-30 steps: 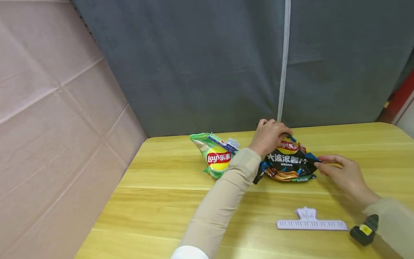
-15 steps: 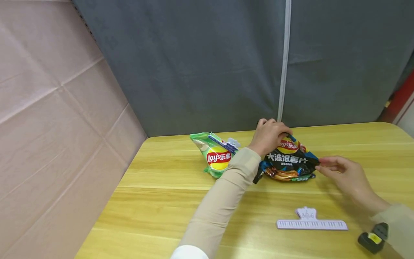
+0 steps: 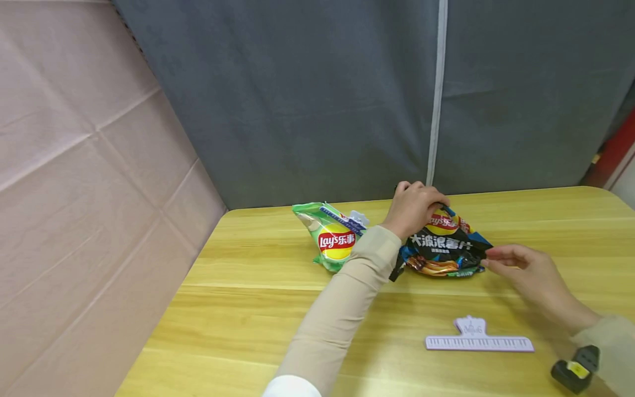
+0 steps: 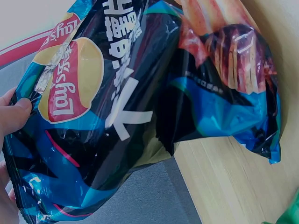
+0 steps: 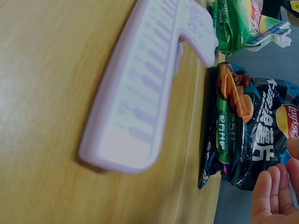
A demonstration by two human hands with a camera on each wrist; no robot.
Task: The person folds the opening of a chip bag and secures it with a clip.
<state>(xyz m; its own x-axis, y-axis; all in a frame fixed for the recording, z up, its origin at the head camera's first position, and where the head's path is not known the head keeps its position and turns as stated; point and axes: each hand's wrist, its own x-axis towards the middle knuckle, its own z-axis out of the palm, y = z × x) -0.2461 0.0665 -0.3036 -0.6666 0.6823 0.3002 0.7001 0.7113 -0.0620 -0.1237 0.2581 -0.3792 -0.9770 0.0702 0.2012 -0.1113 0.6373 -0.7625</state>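
Observation:
In the head view, a black and blue Lay's chip bag (image 3: 441, 251) leans on the table, its top folding over to the left. My left hand (image 3: 414, 207) grips its upper left edge. In the left wrist view the left thumb (image 4: 21, 109) presses the bag's front, with fingers behind. My right hand (image 3: 526, 275) is at the bag's right edge. Its thumb and fingertips are slightly apart there, and the bag's corner stands free above them. A lilac bag clip (image 3: 478, 343) with piano keys lies nearer on the table.
A green Lay's chip bag (image 3: 331, 251) stands left of the black one, with a dark blue piano-key clip (image 3: 342, 220) across its top. The wooden table (image 3: 238, 331) ends at a grey curtain (image 3: 317, 110) behind and a pinkish cloth wall at left.
My right hand has shifted slightly down and right and has let the bag's right corner slip out of its pinch. The left hand and both bags keep their places.

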